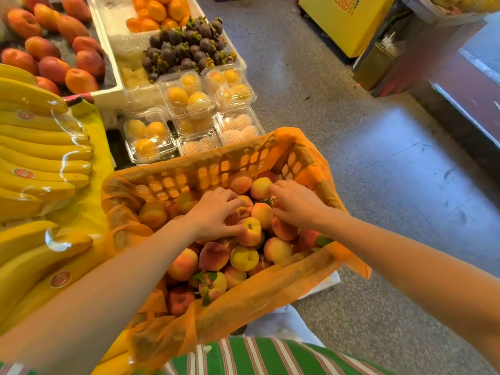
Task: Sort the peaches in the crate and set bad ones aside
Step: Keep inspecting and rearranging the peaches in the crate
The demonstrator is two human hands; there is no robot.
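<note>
- Down among the peaches (244,258), we see both hands at work: the left hand (213,213) lies palm down with its fingers curled over a peach near the middle of the pile, though we cannot tell whether it grips the fruit or only rests on it.
- Our right hand (293,203) is spread loosely, fingertips touching a yellow-red peach toward the far corner; it holds nothing that we can make out.
- Around them, the peaches fill an orange crate (216,169) lined with thin orange cloth (270,290) that drapes over the rim.
- Just beyond the crate sit clear plastic boxes (186,93) of yellow fruit, with dark mangosteens (186,47) behind them.
- To the left we see bananas (40,152) wrapped in film, and red-orange fruit in a white tray (108,58).
- On the right is bare grey floor (351,131).
</note>
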